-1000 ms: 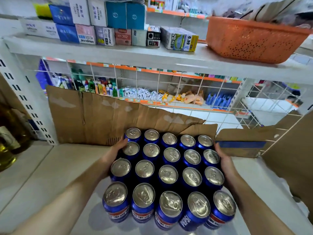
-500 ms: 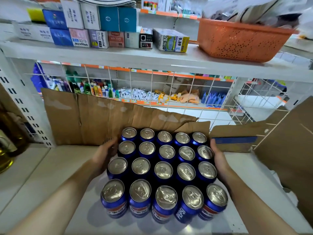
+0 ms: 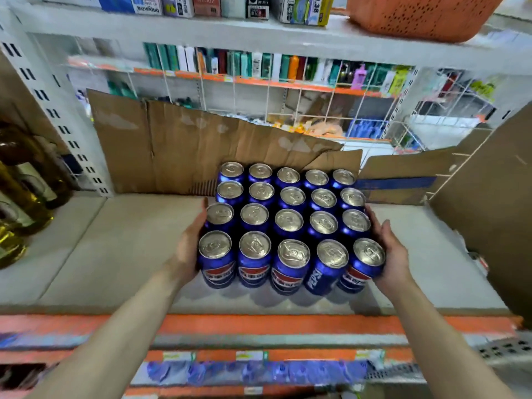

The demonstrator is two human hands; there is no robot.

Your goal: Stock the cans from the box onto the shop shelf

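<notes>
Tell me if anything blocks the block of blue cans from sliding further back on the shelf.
Yes. A torn brown cardboard sheet stands upright right behind the blue cans, which the left hand and right hand press from either side on the grey shelf.

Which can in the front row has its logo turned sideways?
The fourth front-row can from the left: its lettering runs vertically, while the other four show upright logos.

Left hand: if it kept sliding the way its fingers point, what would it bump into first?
The left hand points toward the back of the shelf, along the cans it presses. Ahead lies bare shelf, then the cardboard standing at the back, probably its first obstacle.
</notes>
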